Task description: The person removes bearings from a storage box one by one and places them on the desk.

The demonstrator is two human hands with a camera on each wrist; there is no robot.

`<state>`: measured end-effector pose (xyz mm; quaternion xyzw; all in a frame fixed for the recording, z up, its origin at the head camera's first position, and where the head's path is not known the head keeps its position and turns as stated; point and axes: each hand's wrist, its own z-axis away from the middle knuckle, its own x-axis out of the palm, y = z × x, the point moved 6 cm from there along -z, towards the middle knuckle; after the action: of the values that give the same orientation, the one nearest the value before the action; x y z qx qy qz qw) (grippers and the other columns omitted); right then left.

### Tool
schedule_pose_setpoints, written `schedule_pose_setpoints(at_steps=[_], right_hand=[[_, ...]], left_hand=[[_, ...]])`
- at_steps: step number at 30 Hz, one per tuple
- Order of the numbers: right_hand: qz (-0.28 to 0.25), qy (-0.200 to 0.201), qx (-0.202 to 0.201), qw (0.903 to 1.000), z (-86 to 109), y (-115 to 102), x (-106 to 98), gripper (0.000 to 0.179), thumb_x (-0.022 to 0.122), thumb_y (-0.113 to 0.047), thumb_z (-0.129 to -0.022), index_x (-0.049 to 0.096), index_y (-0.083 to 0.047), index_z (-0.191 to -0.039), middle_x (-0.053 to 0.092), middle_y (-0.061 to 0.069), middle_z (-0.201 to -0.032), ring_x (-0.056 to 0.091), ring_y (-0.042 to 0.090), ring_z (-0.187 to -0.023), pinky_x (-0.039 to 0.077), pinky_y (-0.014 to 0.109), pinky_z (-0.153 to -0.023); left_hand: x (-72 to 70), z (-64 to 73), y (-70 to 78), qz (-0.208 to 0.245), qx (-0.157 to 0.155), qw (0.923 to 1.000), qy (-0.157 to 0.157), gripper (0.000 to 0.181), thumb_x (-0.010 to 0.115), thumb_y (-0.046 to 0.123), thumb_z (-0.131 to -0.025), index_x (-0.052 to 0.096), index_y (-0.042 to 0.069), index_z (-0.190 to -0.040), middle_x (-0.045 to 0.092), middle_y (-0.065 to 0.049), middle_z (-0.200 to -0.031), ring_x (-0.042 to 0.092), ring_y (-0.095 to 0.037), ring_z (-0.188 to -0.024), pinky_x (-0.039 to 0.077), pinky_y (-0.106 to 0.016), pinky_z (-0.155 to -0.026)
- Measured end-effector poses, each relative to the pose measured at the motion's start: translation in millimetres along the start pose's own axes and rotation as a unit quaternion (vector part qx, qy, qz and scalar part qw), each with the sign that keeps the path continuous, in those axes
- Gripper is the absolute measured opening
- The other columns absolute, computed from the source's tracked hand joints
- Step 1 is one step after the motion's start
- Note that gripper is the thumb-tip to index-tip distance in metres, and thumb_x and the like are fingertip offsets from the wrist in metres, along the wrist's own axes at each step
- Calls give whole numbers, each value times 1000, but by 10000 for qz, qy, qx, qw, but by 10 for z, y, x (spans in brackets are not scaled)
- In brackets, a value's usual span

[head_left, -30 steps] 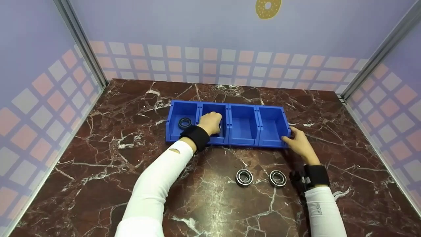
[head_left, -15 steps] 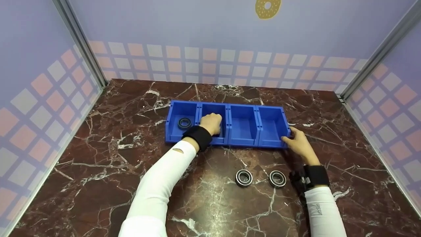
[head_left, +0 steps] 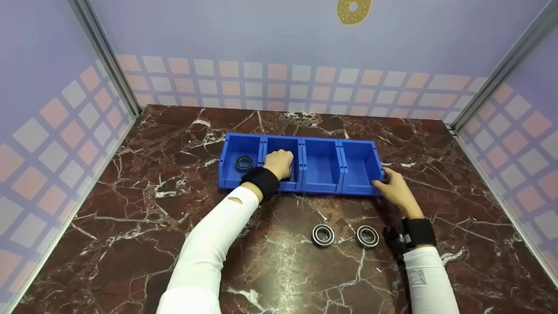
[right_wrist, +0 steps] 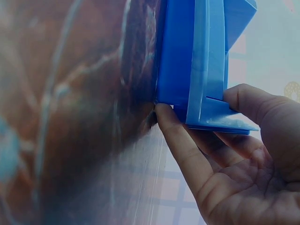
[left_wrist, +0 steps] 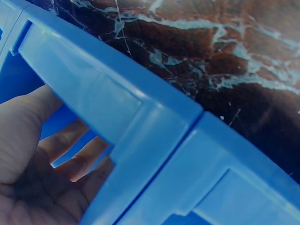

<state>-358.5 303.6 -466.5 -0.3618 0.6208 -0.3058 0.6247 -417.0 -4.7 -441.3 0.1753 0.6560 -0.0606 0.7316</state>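
My left hand [head_left: 278,164] reaches down into the second compartment from the left of a row of joined blue storage bins [head_left: 321,187]. A silvery rim of a bearing [head_left: 290,169] shows beside its fingers. In the left wrist view the curled fingers [left_wrist: 65,140] go behind the bin's front lip, which hides the fingertips and most of the bearing. My right hand [head_left: 394,188] grips the right end of the bins; in the right wrist view the thumb [right_wrist: 243,101] lies over the wall and the fingers are outside and under it.
A dark ball bearing [head_left: 244,163] lies in the leftmost compartment. On the marbled tabletop in front of the bins lie a bearing [head_left: 323,236] and another bearing [head_left: 367,237], side by side. Printed panels [head_left: 279,39] enclose the back and sides.
My left forearm has shifted slightly to the right, while the left hand stays in the same compartment. My right hand and the bins have not visibly moved.
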Motion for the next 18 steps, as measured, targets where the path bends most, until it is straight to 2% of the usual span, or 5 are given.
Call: schedule_pose_setpoints(at_steps=[10,18], right_hand=[[-119,3,-20,9999,0,5,1,48,58,4,-98,45,20,-141,60,39,-128,60,6,-93,49,14,-76],[-145,-26,-29,9999,-30,33,11,49,57,4,-98,44,21,-142,59,39,-129,59,5,-92,49,13,-76]], left_hand=[[-28,7,2,2,60,9999,117,16,68,8,-96,72,-2,-107,72,-22,-116,70,-39,-107,59,-51,-88],[-13,-6,-7,6,24,10000,70,19,72,9,-93,73,-2,-108,71,-22,-118,69,-40,-108,58,-52,-88]])
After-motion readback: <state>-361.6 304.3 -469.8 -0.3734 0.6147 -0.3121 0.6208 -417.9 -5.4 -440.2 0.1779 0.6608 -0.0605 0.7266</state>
